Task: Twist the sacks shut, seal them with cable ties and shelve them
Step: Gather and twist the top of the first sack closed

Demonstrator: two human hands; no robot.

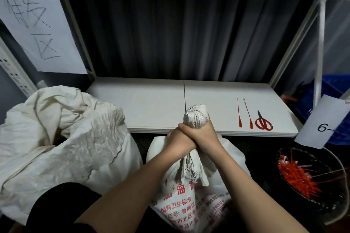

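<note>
Shelf (151, 104): white board, low, just behind the sack; two red ties (244, 117) and scissors (263, 122) lie on it.
Sack (189, 191): woven, soft, probably heavy; stands below the shelf edge.
Neck (195, 119): twisted, the best place to hold.
Left hand (177, 143): fingers wrapped tight around the neck.
Right hand (203, 138): wrapped around the neck too, overlapping the left.

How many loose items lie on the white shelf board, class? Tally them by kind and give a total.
Red cable ties: 2
Red-handled scissors: 1
Total: 3, all on the shelf board
</note>
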